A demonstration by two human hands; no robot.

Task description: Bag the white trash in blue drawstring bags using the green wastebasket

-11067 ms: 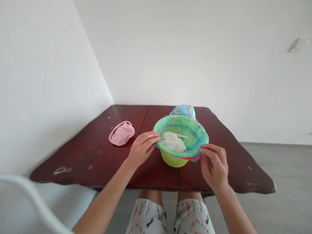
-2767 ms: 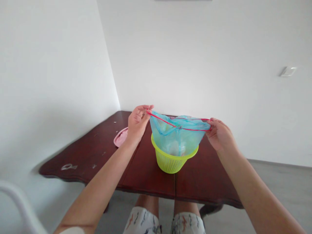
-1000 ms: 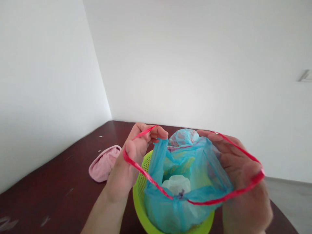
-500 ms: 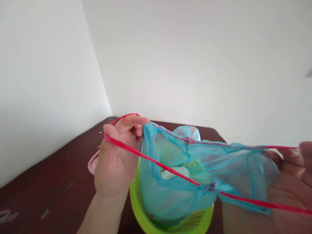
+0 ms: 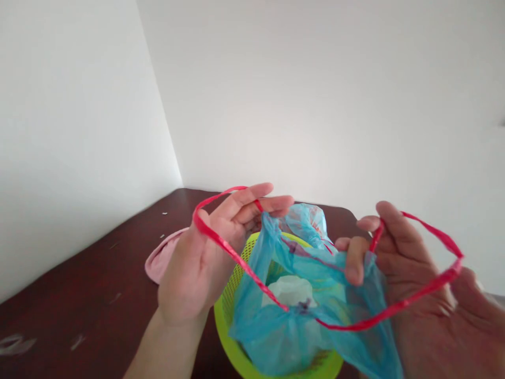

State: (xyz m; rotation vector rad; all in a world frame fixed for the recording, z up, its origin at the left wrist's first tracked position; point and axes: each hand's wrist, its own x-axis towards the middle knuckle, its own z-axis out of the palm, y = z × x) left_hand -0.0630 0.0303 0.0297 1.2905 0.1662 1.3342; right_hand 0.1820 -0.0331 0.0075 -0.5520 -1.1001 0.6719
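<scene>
The right hand (image 5: 422, 284) is coming back in from the right edge of the view, and the blue bag (image 5: 276, 337) is no longer stretching sideways as it was half a second ago; the left hand (image 5: 213, 258) is shifting slightly inward too. For the work in hand, this appears to be leaving the red drawstring (image 5: 355, 327) slacker, with the mouth of the bag staying partly open.

The left hand is opening loosely, palm turned up, with one loop of the drawstring running around its thumb and fingers. The right hand is also lying open, some fingers curling at the bag's edge and the other loop passing around it; how firmly they are gripping the plastic, I cannot tell. The bag is sitting inside the green basket (image 5: 221, 331), a whitish item (image 5: 290, 290) showing through its mouth.

The basket is standing on a dark reddish table (image 5: 98, 273), where a second blue bag (image 5: 311, 223) is lying just behind it and a pink cloth item (image 5: 162, 258) is peeking out beyond the left wrist. Pale marks (image 5: 18, 345) are dotting the tabletop, and plain white walls (image 5: 315, 95) are meeting in a corner behind.
</scene>
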